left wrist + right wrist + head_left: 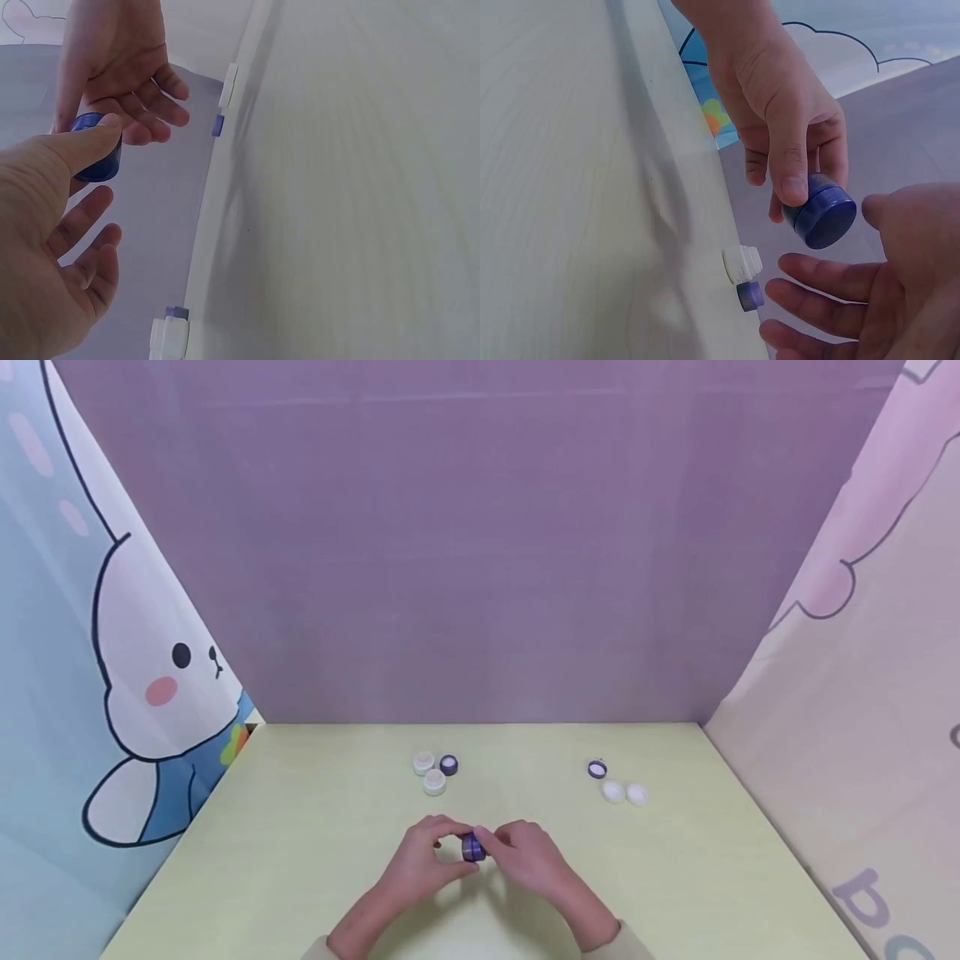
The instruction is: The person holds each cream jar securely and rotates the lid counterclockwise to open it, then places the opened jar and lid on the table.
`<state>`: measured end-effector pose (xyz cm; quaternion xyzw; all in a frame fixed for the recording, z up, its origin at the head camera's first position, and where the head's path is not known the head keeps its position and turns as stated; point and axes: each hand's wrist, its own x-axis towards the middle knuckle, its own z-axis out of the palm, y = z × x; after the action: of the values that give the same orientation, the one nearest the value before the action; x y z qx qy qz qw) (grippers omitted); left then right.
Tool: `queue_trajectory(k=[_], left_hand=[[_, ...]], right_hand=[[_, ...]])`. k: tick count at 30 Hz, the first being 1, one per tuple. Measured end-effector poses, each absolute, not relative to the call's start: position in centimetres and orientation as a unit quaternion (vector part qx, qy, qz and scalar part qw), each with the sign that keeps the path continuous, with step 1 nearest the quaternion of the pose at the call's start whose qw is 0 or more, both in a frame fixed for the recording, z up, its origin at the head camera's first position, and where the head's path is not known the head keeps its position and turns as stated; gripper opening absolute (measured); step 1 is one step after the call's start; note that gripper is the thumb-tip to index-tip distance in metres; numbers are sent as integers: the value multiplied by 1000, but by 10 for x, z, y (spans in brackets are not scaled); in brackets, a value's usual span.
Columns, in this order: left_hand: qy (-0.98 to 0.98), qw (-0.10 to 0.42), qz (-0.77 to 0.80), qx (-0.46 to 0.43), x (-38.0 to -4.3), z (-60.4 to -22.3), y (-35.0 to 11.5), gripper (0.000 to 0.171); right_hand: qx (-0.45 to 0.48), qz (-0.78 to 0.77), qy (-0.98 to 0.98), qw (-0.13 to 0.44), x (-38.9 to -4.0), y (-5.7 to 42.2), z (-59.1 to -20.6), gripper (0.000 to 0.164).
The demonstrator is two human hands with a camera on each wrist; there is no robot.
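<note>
My left hand (420, 862) pinches a small round purple jar (469, 847) with a lid, which looks blue in both wrist views. Its thumb lies along one side of the jar and its fingers along the other. The lid (831, 217) faces my right hand (529, 857). In the right wrist view, the right fingers are spread loosely around the lid, the thumb tip close to its edge and the other fingers apart from it. Both hands are over the near middle of the table.
On the pale yellow table (300, 860), two white jars (434, 783) and a purple jar (448, 765) stand back left of the hands. Further right lie a purple lid (597, 769) and two white lids (613, 792). A purple backdrop (480, 568) rises behind the table, with printed cloths at both sides.
</note>
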<state>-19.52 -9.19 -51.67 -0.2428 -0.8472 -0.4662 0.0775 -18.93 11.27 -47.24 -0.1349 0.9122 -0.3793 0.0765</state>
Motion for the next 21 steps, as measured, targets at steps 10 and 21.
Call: queue_trajectory(k=[10, 21], left_hand=[[-847, 73, -470, -239, -194, -520, -95, 42], [-839, 81, -477, -249, -195, -511, -95, 37]], right_hand=[[-188, -427, 882, 70, -192, 111, -474, 30], [-221, -461, 858, 42, -194, 112, -469, 30]])
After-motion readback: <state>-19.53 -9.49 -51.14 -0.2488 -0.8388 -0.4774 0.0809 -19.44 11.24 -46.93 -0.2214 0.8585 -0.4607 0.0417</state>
